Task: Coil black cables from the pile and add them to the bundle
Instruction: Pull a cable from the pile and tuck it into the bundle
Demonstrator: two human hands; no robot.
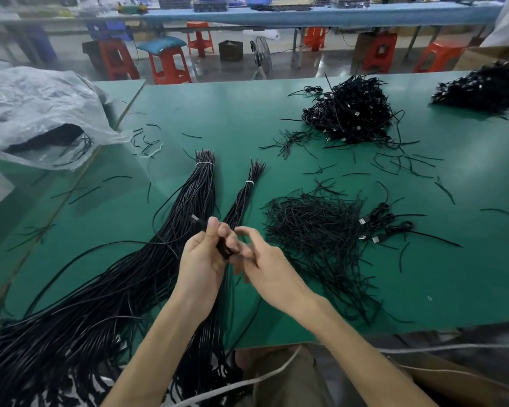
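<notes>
Cable [224,250] (mostly hidden) inside curled left hand [202,259]

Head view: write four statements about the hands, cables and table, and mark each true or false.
1. The left hand grips a black cable. True.
2. The table is red. False: it is green.
3. The thick bundle and the thin bundle each carry a white tie near the far end. True.
4. The plastic bag lies on the right. False: it lies at the far left.
</notes>
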